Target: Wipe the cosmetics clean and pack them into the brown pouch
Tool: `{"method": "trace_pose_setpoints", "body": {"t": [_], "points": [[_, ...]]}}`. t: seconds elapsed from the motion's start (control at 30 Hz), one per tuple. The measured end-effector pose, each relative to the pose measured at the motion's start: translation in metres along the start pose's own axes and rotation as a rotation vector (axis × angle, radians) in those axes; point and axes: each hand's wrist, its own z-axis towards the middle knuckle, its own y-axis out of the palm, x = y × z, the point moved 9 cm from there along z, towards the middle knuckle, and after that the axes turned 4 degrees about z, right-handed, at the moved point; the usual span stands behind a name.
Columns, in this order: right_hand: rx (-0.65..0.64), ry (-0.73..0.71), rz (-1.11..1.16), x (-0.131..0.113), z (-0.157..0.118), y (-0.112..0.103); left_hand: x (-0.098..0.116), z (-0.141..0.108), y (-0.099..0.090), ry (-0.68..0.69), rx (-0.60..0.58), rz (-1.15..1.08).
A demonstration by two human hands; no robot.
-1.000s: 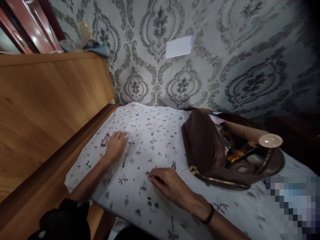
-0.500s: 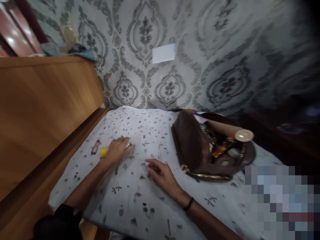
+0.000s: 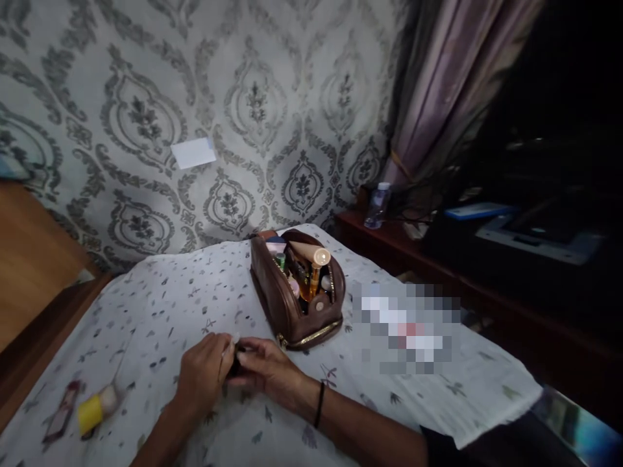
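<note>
My left hand (image 3: 204,364) and my right hand (image 3: 270,371) meet above the patterned white cloth, both closed around one small dark item (image 3: 237,361). A pale tip shows between the fingers at its top; the rest is hidden, so its kind cannot be told. Just beyond them stands an unzipped brown toiletry bag (image 3: 272,292), crowded with a beige tube (image 3: 307,253), an amber bottle (image 3: 314,280) and other small containers. At the lower left lie a small yellow and whitish cylindrical thing (image 3: 91,414) and a slim reddish, clear-centred packet (image 3: 61,410), both blurred.
The cloth (image 3: 175,292) reaches to a patterned wall with a white card (image 3: 193,153). A wooden panel (image 3: 36,259) borders the left. On the right are a clear bottle (image 3: 377,205) on a dark red ledge, a curtain (image 3: 433,84) and a pixelated patch on the cloth.
The view has swung right. My hands, apart before, have come together on the small dark item near the bag. The yellow thing no longer lies beside my left hand.
</note>
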Motion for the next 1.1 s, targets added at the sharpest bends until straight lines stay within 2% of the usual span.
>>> {"method": "trace_pose_setpoints", "body": {"t": [0.13,0.2,0.3,0.5,0.7,0.8,0.97,1.1], "points": [[0.052,-0.011,0.024,0.004,0.006,-0.01,0.011,-0.004,-0.004,0.135,0.092,0.165],[0.07,-0.049,0.002,0.002,0.008,-0.013,0.013,-0.008,-0.004,0.158,0.122,0.179],[0.032,-0.085,-0.062,-0.003,0.01,-0.007,0.009,-0.015,-0.003,0.139,0.144,0.105],[0.088,-0.1,-0.072,-0.007,0.007,-0.004,-0.008,-0.026,0.011,-0.013,0.015,-0.217],[-0.006,-0.049,-0.081,-0.008,0.003,0.009,-0.037,-0.041,0.032,-0.347,-0.085,-0.449],[0.031,-0.102,-0.138,-0.013,0.006,0.003,-0.051,-0.057,0.046,-0.439,-0.102,-0.468],[0.127,-0.305,-0.472,-0.031,0.003,-0.004,-0.073,-0.086,0.059,-0.576,-0.037,-0.356],[0.223,-0.517,-0.878,-0.05,-0.013,0.005,-0.067,-0.082,0.069,-0.666,-0.136,-0.445]]}}
